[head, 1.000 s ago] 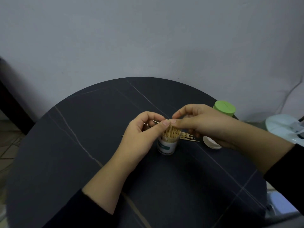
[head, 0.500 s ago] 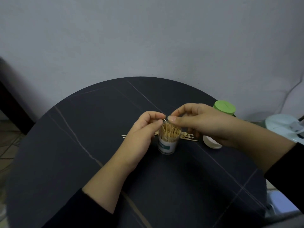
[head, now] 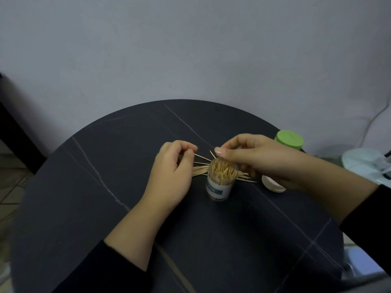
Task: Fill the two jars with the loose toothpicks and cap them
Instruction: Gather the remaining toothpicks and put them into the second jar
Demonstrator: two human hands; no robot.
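Observation:
An open clear jar [head: 220, 183] with a teal-and-white label stands mid-table, packed with upright toothpicks. Loose toothpicks [head: 200, 170] lie fanned on the dark round table [head: 105, 208] behind the jar, on both sides of it. My right hand [head: 256, 159] hovers over the jar's mouth, thumb and forefinger pinched on one toothpick whose tip points up. My left hand [head: 171, 174] is just left of the jar, fingertips pinched, with a thin toothpick sticking out from them toward the jar. A white cap [head: 273, 185] lies under my right wrist. A second jar with a green cap [head: 288, 139] stands at the far right.
The table's right rim lies close behind the green-capped jar. A pale blue-white object [head: 364, 161] sits off the table to the right, with a cable [head: 372, 121] on the grey wall. Dark furniture [head: 12, 132] stands at the left.
My left hand has drawn back leftward from the jar's mouth to the loose pile. My right hand stays over the jar, now pinching a toothpick there.

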